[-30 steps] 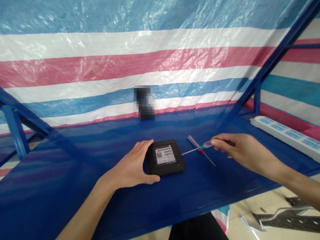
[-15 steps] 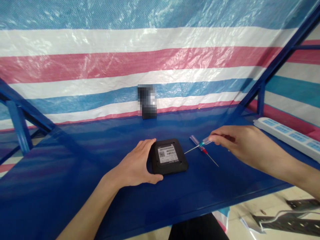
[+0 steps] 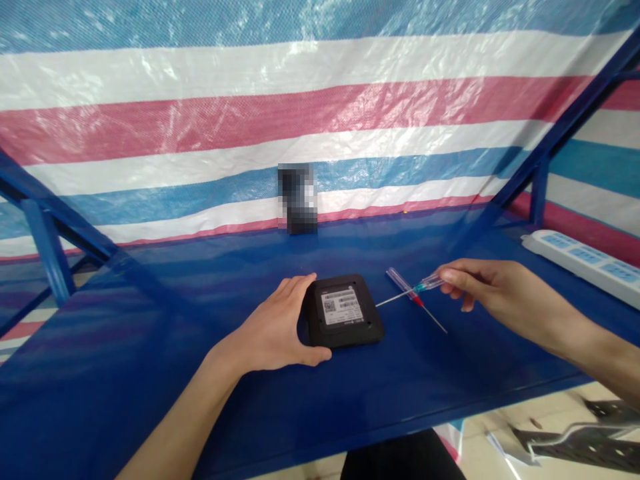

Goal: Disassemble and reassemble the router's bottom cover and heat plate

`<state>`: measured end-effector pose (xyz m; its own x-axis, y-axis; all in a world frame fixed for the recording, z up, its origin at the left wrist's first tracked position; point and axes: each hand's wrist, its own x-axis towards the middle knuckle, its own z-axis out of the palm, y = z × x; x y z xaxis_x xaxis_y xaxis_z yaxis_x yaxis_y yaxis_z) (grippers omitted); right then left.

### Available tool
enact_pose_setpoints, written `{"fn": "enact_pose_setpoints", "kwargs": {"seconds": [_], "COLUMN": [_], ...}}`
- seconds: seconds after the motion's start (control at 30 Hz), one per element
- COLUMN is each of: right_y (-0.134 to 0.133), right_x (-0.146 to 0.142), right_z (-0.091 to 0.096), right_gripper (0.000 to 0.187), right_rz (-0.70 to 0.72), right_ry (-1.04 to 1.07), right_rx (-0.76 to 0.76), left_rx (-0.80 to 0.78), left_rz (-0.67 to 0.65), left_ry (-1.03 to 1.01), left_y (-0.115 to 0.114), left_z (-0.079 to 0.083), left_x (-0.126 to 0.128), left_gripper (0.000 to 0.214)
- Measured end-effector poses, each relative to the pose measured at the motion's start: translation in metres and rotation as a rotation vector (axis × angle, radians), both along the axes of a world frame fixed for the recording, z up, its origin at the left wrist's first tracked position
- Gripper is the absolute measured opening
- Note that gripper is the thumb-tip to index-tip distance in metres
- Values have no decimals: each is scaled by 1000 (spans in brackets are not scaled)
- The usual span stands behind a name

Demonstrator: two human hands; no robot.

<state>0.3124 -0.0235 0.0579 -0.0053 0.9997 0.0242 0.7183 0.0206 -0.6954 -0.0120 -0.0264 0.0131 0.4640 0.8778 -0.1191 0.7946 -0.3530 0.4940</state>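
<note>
A flat black box-shaped device (image 3: 317,327) with rounded corners lies on the blue table, its white printed label (image 3: 341,307) facing up. My left hand (image 3: 280,327) grips its left side, fingers at the far edge and thumb at the near edge. In my right hand (image 3: 467,277) is a screwdriver (image 3: 429,283) with a clear handle and a teal collar, pinched by the handle's end. Its shaft points left, the tip at or close to the device's right edge; contact is unclear. Beneath it lies a second screwdriver (image 3: 417,301), clear-handled with a red collar, crossing it on the table.
A white power strip (image 3: 585,260) lies at the right of the blue table (image 3: 150,347). A dark pixelated upright object (image 3: 301,220) stands at the back against the striped sheet (image 3: 200,127). Blue metal braces (image 3: 539,190) rise at both sides. Metal parts lie on the floor below right.
The view has shifted slightly, so most things sit a little to the right. My right hand's lower fingers have loosened around the screwdriver handle. My left hand keeps its hold on the device.
</note>
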Motion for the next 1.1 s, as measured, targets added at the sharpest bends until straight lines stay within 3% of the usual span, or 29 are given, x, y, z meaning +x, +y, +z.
{"fn": "enact_pose_setpoints", "kwargs": {"seconds": [0.13, 0.4, 0.83, 1.1], "right_y": [4, 5, 9, 6], "right_x": [2, 0, 0, -16], "right_z": [-5, 5, 12, 26], "right_gripper": [66, 47, 42, 38], "right_rz": [15, 170, 305, 359], "right_ry": [18, -232, -433, -501], "right_rx": [-18, 113, 294, 416], "left_rx": [9, 40, 23, 3], "left_rz": [-21, -24, -2, 30], "left_ry": [3, -1, -2, 12], "left_y": [0, -1, -1, -1], "left_z": [-1, -3, 0, -2], "left_x": [0, 4, 6, 6], "left_gripper": [105, 105, 106, 111]}}
